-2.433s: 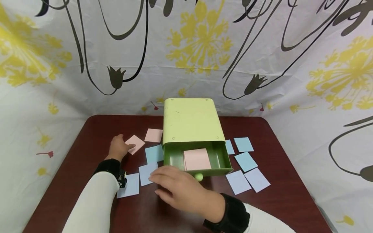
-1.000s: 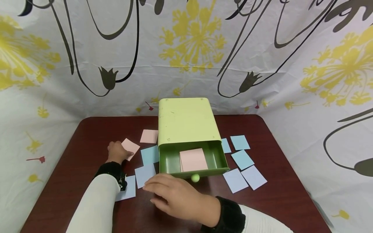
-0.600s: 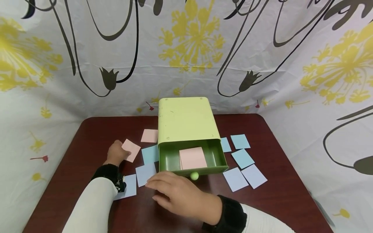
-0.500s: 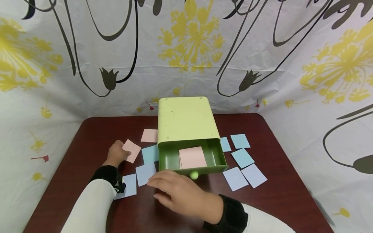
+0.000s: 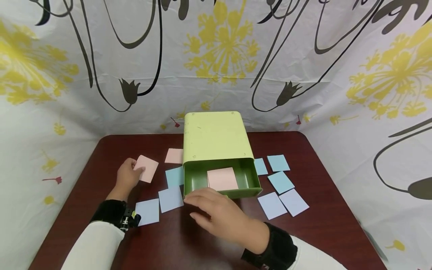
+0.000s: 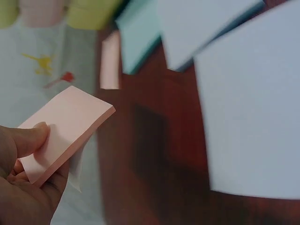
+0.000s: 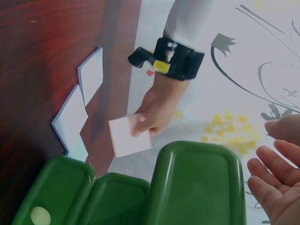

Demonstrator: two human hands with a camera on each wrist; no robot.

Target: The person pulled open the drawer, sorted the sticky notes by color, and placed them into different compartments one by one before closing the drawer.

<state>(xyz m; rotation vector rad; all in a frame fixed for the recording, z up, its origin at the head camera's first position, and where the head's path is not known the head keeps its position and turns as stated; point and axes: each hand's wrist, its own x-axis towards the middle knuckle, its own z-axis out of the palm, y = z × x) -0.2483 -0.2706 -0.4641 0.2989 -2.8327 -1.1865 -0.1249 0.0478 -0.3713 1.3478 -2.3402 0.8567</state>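
Note:
My left hand [image 5: 126, 174] pinches a pink sticky-note pad [image 5: 147, 169] above the left side of the table. In the left wrist view the thumb lies on top of the pad [image 6: 70, 117], fingers beneath. My right hand [image 5: 219, 215] hovers before the pulled-out green drawer [image 5: 197, 183], fingers loosely bent and holding nothing; it hides most of the drawer's knob in the head view. In the right wrist view this hand [image 7: 276, 173] is at the right edge beside the green drawers [image 7: 197, 187]. Pink sticky-note pads [image 5: 222, 179] lie stacked inside the open drawer.
A pale yellow-green drawer cabinet [image 5: 217, 135] stands at the table's back middle. Left of it lie another pink pad [image 5: 174, 156], a teal pad [image 5: 174, 176] and two pale blue pads [image 5: 170, 198]. Several teal and pale lilac pads [image 5: 294, 202] lie on the right. Patterned curtain [image 5: 162, 108] surrounds the table.
The left hand has taken hold of the pink pad, lifted it off the table and drawn it left. My right hand has shifted slightly right, over the drawer's knob.

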